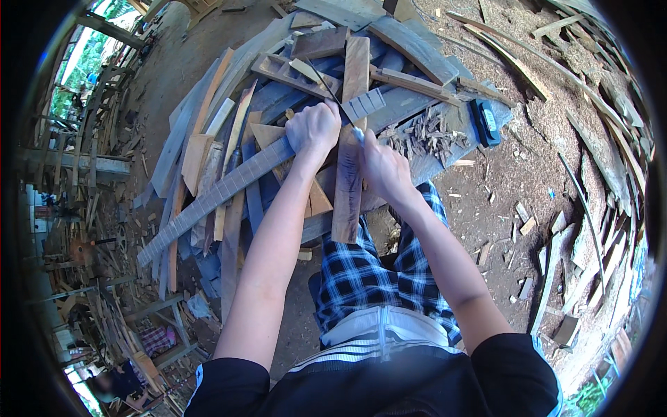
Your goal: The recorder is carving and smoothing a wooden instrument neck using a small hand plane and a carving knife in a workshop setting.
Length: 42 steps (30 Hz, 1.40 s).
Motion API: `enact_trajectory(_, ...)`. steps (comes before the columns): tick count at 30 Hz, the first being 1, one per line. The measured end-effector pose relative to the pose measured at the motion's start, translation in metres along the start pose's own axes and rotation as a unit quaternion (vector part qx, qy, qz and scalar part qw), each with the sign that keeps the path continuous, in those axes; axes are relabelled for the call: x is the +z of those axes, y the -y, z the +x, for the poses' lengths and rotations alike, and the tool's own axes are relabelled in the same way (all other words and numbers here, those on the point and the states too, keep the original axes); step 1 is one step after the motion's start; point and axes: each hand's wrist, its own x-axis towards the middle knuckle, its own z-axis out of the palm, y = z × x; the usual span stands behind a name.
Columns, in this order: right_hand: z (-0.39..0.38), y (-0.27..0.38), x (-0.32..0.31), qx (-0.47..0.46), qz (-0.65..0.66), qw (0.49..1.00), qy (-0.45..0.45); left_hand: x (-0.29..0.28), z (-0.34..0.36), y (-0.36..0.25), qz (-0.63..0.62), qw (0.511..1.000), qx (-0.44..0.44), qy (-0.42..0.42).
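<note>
My left hand is closed around a long narrow wooden strip marked with evenly spaced cross lines, pressing it down. The strip slants from the lower left, under the hand, to a short end right of it. My right hand is closed on the pale handle of a thin, dark-bladed saw. The blade points up and left, passing across the strip just right of my left hand; whether it touches the wood I cannot tell. Beneath lies a thick brown board, its near end over my lap.
Stacked planks and offcuts surround my hands. A dark blue and black tool or case lies at the pile's right edge, near a heap of bark-like chips. Long slabs and sawdust cover the ground at right; wooden frames stand at left.
</note>
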Motion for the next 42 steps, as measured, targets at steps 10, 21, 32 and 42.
enact_trajectory(10,-0.027,0.003,-0.008,0.035,0.013,0.999,0.035,0.000,0.000,0.007,0.003,1.000,-0.006,-0.007)
enact_trajectory(21,-0.030,0.003,-0.005,0.038,-0.007,0.999,0.028,0.002,0.000,0.010,0.003,1.000,-0.005,-0.015)
enact_trajectory(32,-0.024,0.007,-0.010,0.053,-0.008,0.997,0.048,-0.001,0.001,0.008,-0.009,1.000,-0.008,0.027)
enact_trajectory(42,0.003,0.005,0.002,0.004,0.011,1.000,-0.002,0.001,0.001,0.004,-0.014,1.000,0.001,0.028)
